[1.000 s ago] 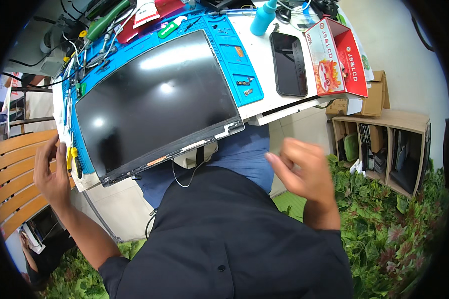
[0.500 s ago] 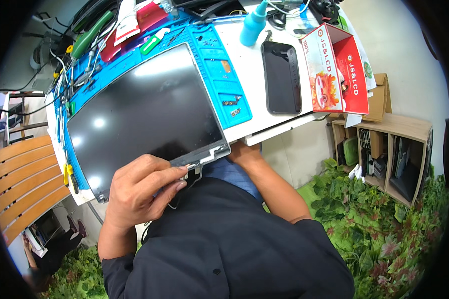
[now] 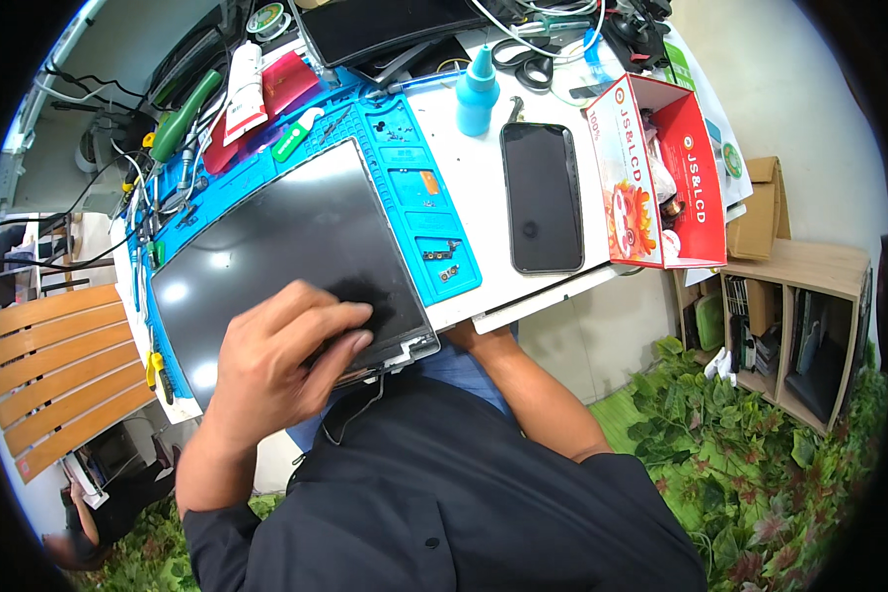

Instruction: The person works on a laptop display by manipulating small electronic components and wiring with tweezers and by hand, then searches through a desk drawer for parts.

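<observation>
The left hand hangs over the near edge of the laptop display panel, fingers curled, thumb and forefinger tips slightly apart. The right hand is mostly hidden beneath the white table; its grip cannot be told. From it, the panel lies toward 10 o'clock, partly on a blue repair mat; a smartphone lies toward 1.

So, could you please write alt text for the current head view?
Left hand over a dark screen panel on a blue mat, right hand partly hidden at the table edge; a phone and red box sit to the right.
</observation>
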{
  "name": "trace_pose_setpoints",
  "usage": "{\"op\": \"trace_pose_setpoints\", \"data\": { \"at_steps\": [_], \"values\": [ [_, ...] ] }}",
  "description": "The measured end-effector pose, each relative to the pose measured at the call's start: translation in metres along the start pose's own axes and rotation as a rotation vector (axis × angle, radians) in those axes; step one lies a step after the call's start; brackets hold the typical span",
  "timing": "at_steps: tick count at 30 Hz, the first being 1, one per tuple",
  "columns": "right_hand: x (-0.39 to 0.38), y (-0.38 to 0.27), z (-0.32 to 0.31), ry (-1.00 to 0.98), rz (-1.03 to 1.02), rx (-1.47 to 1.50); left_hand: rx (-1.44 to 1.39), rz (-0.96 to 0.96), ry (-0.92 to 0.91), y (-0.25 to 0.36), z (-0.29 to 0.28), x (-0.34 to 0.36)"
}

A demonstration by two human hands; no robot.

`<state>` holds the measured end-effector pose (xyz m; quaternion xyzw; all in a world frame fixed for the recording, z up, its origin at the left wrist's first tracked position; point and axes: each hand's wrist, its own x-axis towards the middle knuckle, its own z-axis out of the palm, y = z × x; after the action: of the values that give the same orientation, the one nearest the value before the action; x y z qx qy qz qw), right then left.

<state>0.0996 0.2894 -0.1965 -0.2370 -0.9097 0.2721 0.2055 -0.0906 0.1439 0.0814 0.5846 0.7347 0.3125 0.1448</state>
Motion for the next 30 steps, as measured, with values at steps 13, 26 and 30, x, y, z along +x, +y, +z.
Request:
{"op": "trace_pose_setpoints", "data": {
  "at_steps": [13, 26, 30],
  "values": [
    [0.007, -0.012, -0.022, -0.034, 0.146, -0.008, 0.176, 0.050, -0.211, -0.012, 0.038, 0.078],
    [0.006, -0.009, -0.020, 0.001, 0.151, 0.006, 0.174, 0.047, -0.210, -0.013, 0.044, 0.083],
    [0.006, -0.008, -0.022, 0.034, 0.122, -0.007, 0.218, 0.174, -0.197, -0.019, 0.046, 0.083]
  ]
}}
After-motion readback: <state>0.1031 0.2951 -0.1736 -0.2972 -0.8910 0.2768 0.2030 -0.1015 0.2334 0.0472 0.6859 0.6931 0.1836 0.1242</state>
